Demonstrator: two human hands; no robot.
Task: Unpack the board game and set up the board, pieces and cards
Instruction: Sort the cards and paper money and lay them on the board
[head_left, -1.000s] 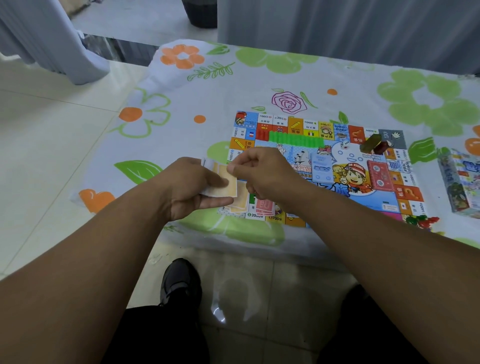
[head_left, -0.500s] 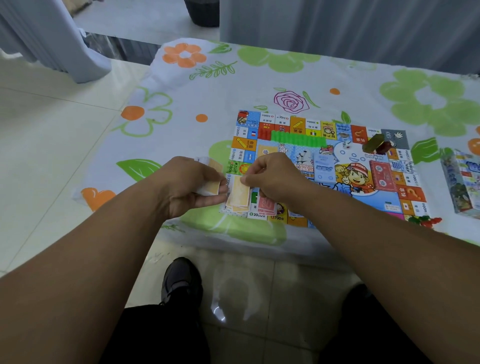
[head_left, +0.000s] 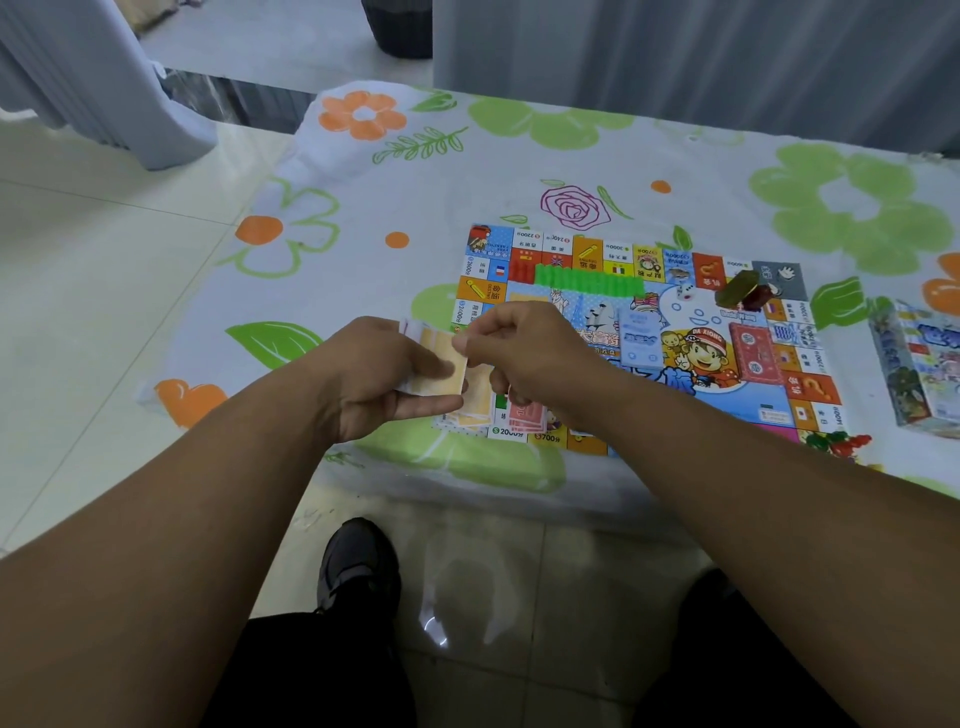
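**Board (head_left: 649, 332) laid flat, decks placed**

Green houses (head_left: 589, 280) are lined in a row nr its far edge; blue deck (head_left: 639, 340) & red deck (head_left: 753, 353) are set mid-board. Orange notes (head_left: 441, 358) are gripped by left hand (head_left: 374, 379), top edge pinched by right hand (head_left: 530, 348).

This looks like a room in a home: the desk (head_left: 363, 291) is draped in a soft cloth printed with big green and orange flowers, and it stands on glossy pale floor tiles (head_left: 104, 249). Long grey curtains (head_left: 675, 52) hang behind it, a bunched curtain (head_left: 104, 78) reaches the floor at the left, and a colourful children's board game (head_left: 675, 291) lies spread on the cloth.
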